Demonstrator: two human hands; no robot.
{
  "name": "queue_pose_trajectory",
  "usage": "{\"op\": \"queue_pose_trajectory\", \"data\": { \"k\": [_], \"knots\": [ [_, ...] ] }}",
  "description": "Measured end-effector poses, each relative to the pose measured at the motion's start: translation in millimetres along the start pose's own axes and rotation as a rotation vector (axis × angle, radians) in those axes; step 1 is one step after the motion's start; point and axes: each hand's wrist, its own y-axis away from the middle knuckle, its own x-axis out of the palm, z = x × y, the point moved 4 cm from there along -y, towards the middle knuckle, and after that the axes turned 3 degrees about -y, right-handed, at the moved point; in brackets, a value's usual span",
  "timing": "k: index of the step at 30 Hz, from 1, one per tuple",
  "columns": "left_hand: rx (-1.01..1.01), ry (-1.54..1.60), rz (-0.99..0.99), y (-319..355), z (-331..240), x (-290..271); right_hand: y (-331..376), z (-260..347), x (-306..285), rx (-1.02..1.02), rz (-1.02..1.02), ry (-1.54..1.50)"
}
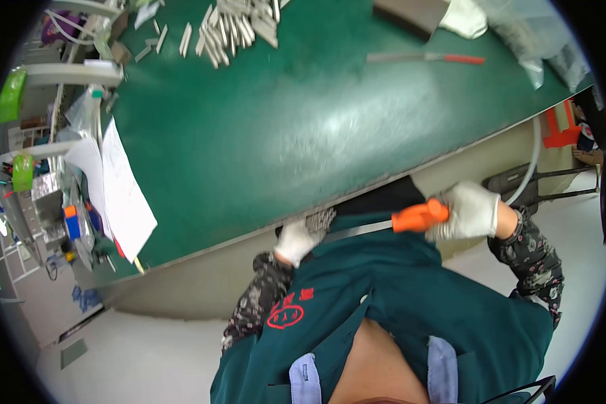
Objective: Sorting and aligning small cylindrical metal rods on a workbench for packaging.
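My right hand [466,210], in a white glove, is closed at the back of an orange-handled tool [419,216]. From its handle a long, straight metal shank [362,231] runs left across my lap to my left hand [299,239]. That hand, gloved in white too, is closed just below the table's front edge. Grey, finely textured stuff [322,219] shows at its fingers; whether this is a held part or the glove itself I cannot tell. The shank's tip is hidden or blurred beside these fingers.
The green tabletop [236,155] bears a pile of grey metal bars [239,27], a red-handled file [427,58], a brown block [411,15] and paper sheets [124,195]. Plastic bags [532,37] lie far right. A pale hose [533,165] hangs near my right hand.
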Motion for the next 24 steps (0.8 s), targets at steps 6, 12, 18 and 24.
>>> {"op": "queue_pose_trajectory", "data": {
  "k": [6, 12, 18, 24],
  "knots": [
    [-0.243, 0.409, 0.032, 16, -50, -20, 36, 54, -96, -0.179, -0.544, -0.599],
    [0.361, 0.194, 0.102, 21, -146, -54, -5, 40, -205, -0.238, -1.189, -0.225],
    [0.392, 0.488, 0.123, 7, -166, -97, -90, -35, -275, 0.152, -1.369, 0.099],
    [0.428, 0.302, -0.349, -40, -154, -156, -58, 77, -205, -0.137, -1.401, 0.583]
  ]
}}
